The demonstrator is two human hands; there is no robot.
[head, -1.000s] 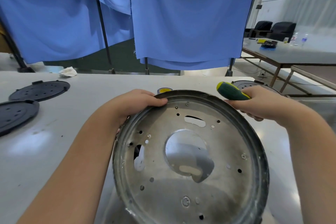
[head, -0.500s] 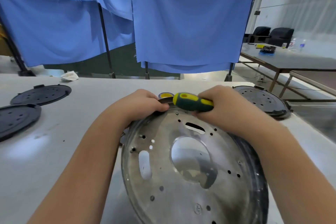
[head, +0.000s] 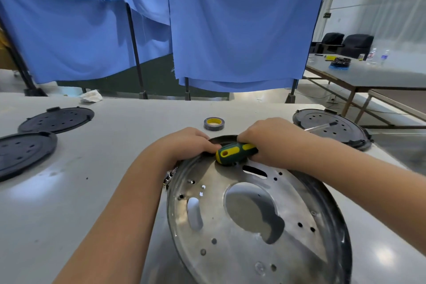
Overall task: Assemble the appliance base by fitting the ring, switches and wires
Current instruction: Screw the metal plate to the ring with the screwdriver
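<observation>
A round metal base (head: 253,219) lies near the counter's front edge, tilted up toward the viewer, its underside showing a large centre hole, slots and small screw holes. A dark ring (head: 332,203) runs round its rim. A second ago the base was tipped steeper and closer to the camera; now it sits lower and flatter. The left hand (head: 191,143) grips the far rim, fingers curled over the edge, as before. The right hand (head: 272,140), which was out to the right a second ago, has come across to the far rim beside the left, its fingers wrapped round a green and yellow screwdriver (head: 235,153); the tip is hidden. This suggests the ring is being pressed or pried into place at that edge. No switches or wires show. A tape roll (head: 214,123) rests behind the hands. Black discs (head: 55,120) lie at the left edge, another (head: 332,129) at the right.
</observation>
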